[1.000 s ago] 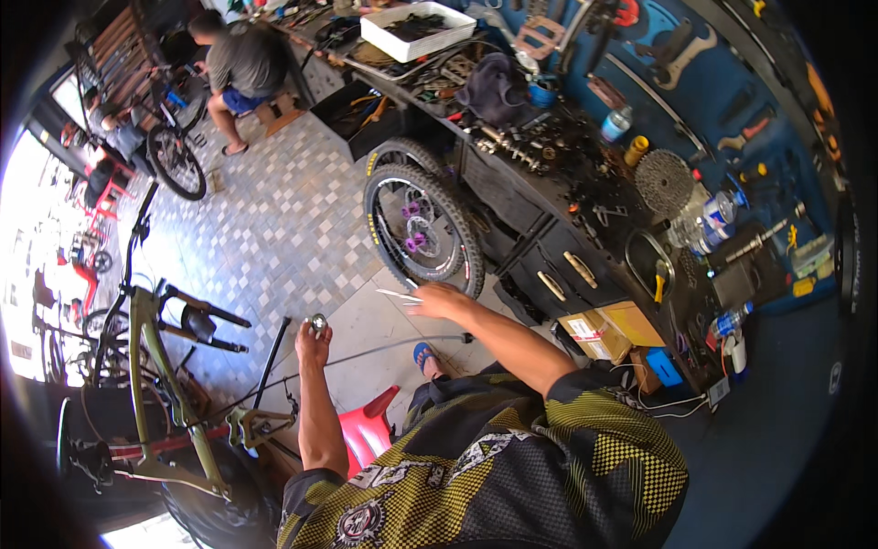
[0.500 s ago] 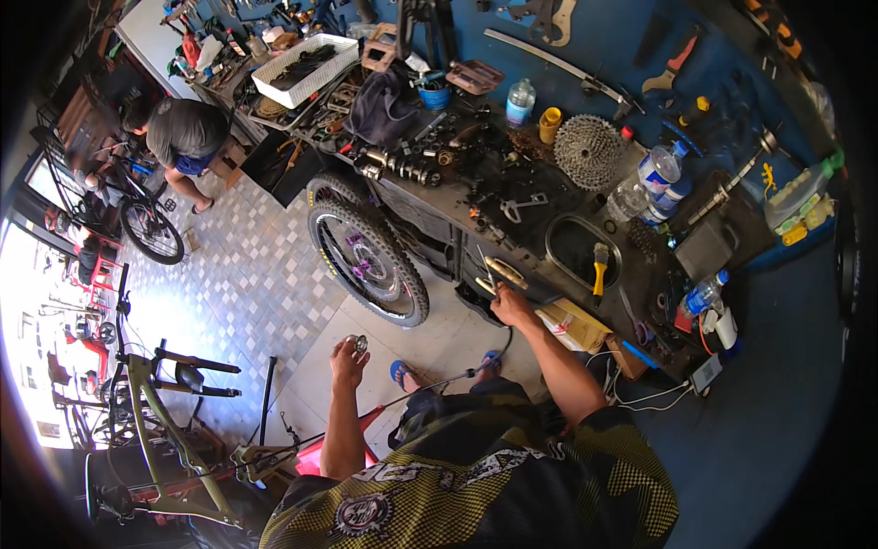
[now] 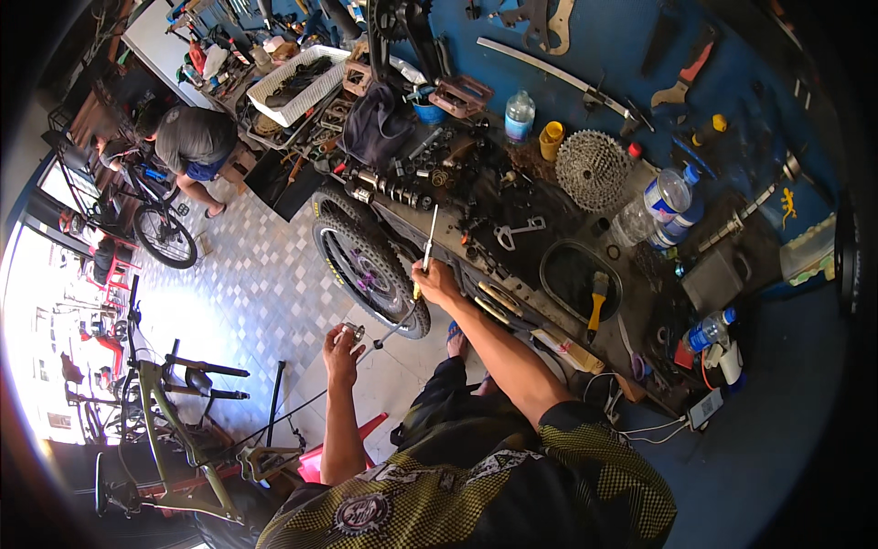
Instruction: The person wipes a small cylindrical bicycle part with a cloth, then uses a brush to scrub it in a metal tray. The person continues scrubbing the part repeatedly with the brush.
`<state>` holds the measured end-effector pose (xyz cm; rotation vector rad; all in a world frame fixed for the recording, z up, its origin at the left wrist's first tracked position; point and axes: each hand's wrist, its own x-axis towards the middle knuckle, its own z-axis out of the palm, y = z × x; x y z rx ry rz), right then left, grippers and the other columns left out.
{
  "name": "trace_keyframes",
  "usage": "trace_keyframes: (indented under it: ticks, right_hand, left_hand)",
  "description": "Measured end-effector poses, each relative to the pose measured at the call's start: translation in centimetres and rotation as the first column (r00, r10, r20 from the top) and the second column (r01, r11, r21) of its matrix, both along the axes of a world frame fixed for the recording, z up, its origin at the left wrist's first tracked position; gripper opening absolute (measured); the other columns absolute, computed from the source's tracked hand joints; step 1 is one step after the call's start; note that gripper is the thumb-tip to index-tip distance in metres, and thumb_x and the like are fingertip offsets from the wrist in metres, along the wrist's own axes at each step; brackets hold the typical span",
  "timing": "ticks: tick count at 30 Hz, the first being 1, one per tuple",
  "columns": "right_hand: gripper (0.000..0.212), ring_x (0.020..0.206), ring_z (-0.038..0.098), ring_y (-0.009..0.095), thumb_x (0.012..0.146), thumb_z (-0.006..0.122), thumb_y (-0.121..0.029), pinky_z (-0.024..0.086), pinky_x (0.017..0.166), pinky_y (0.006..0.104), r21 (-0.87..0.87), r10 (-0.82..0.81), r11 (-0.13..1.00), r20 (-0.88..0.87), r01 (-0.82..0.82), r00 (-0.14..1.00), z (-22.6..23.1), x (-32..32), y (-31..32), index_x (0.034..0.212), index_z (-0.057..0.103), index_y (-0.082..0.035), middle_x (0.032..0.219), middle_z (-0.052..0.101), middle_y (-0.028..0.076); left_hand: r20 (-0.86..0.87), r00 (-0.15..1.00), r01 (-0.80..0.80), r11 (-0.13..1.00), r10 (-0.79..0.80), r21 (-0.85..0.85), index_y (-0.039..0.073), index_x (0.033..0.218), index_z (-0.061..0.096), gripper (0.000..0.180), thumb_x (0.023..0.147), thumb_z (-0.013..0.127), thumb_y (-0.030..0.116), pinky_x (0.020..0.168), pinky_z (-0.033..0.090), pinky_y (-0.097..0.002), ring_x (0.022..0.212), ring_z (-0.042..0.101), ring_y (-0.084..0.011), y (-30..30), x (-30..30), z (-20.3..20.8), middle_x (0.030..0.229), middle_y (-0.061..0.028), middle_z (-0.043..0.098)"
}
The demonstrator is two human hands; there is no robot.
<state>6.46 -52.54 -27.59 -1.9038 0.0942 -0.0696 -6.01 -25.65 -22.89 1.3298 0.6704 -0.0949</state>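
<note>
My left hand (image 3: 340,359) is closed around a small shiny metal part (image 3: 353,333), its fingertips gripping the edge. My right hand (image 3: 441,283) is closed on a slim screwdriver-like tool (image 3: 430,240). Its thin shaft points up toward the bench, and a bit of yellow shows below the fist. Beneath that fist a thin dark cable (image 3: 378,345) runs down to the left; whether the hand touches it I cannot tell. Just behind the right hand leans a bicycle wheel (image 3: 334,247) with a knobby tyre and purple hub.
The cluttered workbench (image 3: 549,291) holds a large cassette (image 3: 593,171), a suspension shock (image 3: 393,190), plastic bottles (image 3: 519,117) and a yellow-handled brush (image 3: 597,306) in an oval tray. An olive bike frame (image 3: 165,430) stands at left. Another person (image 3: 194,142) bends by a bicycle farther back.
My right hand has moved left, away from the bench edge, with the slim tool now pointing up. My left hand has shifted slightly left, still holding the metal part. The view has shifted a little.
</note>
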Motion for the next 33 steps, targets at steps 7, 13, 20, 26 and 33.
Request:
trace_keyframes:
  ticks: [7,13,20,26,33]
  right_hand:
    - [0.033,0.074,0.07,0.035,0.094,0.064,-0.033,0.054,0.07,0.0464,0.133,-0.174,0.971,-0.182,0.199,0.968,2.2,5.1,2.7,0.093,0.07,-0.001,0.077,0.07,0.019]
    - [0.039,0.069,0.068,0.033,0.098,0.059,-0.037,0.051,0.067,0.0473,0.076,-0.151,0.982,-0.223,0.172,0.963,-1.9,6.0,3.3,0.088,0.067,0.001,0.073,0.067,0.018]
    - [0.035,0.088,0.075,0.023,0.097,0.073,-0.036,0.056,0.075,0.0425,-0.247,0.034,0.967,-0.136,-0.067,0.99,-12.2,4.8,-2.2,0.103,0.069,-0.002,0.09,0.075,0.015]
    - [0.061,0.105,0.075,0.029,0.093,0.08,-0.042,0.059,0.091,0.0398,0.037,0.259,0.956,-0.562,-0.29,0.786,-7.1,-1.9,-6.9,0.134,0.063,0.001,0.117,0.076,0.022]
    - [0.052,0.08,0.071,0.017,0.095,0.079,-0.034,0.057,0.073,0.0347,-0.026,0.163,0.976,-0.576,-0.217,0.801,-12.5,-12.5,-15.3,0.131,0.067,0.001,0.096,0.077,0.013]
  left_hand:
    - [0.13,0.99,0.05,0.998,-0.053,0.031,0.006,0.137,0.053,0.045,0.1,0.075,0.021,0.08,0.058,-0.0362,0.099,0.066,-0.0151,-0.5,8.0,2.1,0.11,-0.0056,0.071]
    - [0.16,0.978,0.122,0.99,-0.132,0.074,0.008,0.134,0.055,0.04,0.1,0.074,0.018,0.079,0.056,-0.0343,0.096,0.066,-0.0134,-0.4,12.9,3.4,0.103,-0.0019,0.07]
    - [0.236,0.955,0.172,0.984,-0.179,0.048,0.002,0.134,0.054,0.046,0.096,0.079,0.014,0.076,0.058,-0.0289,0.091,0.066,-0.0122,-1.1,18.8,4.2,0.101,-0.0051,0.068]
    - [0.396,0.887,0.167,0.964,-0.238,0.205,-0.001,0.134,0.057,0.05,0.094,0.082,0.015,0.073,0.054,-0.0265,0.084,0.064,-0.0119,-0.9,25.2,5.2,0.097,-0.004,0.066]
    - [0.401,0.742,0.336,0.816,-0.537,0.471,0.0,0.131,0.069,0.045,0.093,0.082,0.02,0.084,0.054,-0.0301,0.091,0.066,-0.0121,-8.9,33.5,9.7,0.098,-0.006,0.073]
